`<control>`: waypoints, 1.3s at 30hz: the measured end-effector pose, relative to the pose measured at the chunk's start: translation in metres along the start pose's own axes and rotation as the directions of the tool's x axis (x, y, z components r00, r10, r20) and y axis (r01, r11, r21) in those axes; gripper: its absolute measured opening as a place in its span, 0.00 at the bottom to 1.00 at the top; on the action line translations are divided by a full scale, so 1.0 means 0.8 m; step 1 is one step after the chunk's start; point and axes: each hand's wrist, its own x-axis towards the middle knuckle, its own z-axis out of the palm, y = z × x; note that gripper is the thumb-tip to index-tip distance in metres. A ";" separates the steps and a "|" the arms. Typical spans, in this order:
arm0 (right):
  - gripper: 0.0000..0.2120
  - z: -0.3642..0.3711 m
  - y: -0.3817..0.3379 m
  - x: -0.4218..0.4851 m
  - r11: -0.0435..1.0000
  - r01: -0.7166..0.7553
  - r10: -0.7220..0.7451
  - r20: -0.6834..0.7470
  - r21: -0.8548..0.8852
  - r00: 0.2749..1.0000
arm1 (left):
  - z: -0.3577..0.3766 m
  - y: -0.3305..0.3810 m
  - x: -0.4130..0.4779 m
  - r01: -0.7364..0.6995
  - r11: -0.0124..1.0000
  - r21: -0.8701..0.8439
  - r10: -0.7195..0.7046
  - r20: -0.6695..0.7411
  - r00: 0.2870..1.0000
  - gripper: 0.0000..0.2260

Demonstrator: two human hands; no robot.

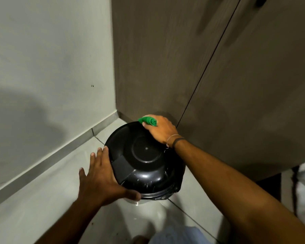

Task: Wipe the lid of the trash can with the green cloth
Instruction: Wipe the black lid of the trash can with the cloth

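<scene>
I work from a single view, the wide-angle camera worn on the head. It faces forward and steeply down into a corner where the pale wall (42, 50) meets the brown cabinet (165, 59) at the tiled floor (42, 191). The trash can lid (146, 155) sits just below frame centre, seen from above at arm's reach. The left forearm (65, 221) and right forearm (236, 182) enter from the bottom edge, close to the lens.

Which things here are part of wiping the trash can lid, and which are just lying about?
In the job: green cloth, lid, trash can, right hand gripping the cloth, left hand braced against the lid.
Just about: cabinet doors, wall, floor tiles, wristband.
</scene>
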 end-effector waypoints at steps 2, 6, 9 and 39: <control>0.20 -0.007 0.020 -0.022 0.996 -0.045 0.050 -0.062 0.078 0.997 | 0.000 0.000 -0.001 0.009 1.000 0.007 -0.009 -0.006 1.000 0.87; 0.19 0.001 0.051 -0.077 0.962 -0.078 0.134 -0.204 0.261 0.970 | 0.001 -0.001 -0.001 0.007 1.000 0.000 -0.007 -0.001 1.000 0.87; 0.19 0.017 0.062 -0.122 0.936 -0.061 0.171 -0.297 0.346 0.939 | 0.003 -0.004 -0.003 0.004 1.000 -0.004 -0.004 -0.015 1.000 0.88; 0.12 -0.088 -0.079 -0.024 0.988 0.082 -0.073 -0.069 0.131 0.995 | 0.002 -0.003 -0.012 0.032 0.999 0.029 -0.032 -0.022 0.999 0.87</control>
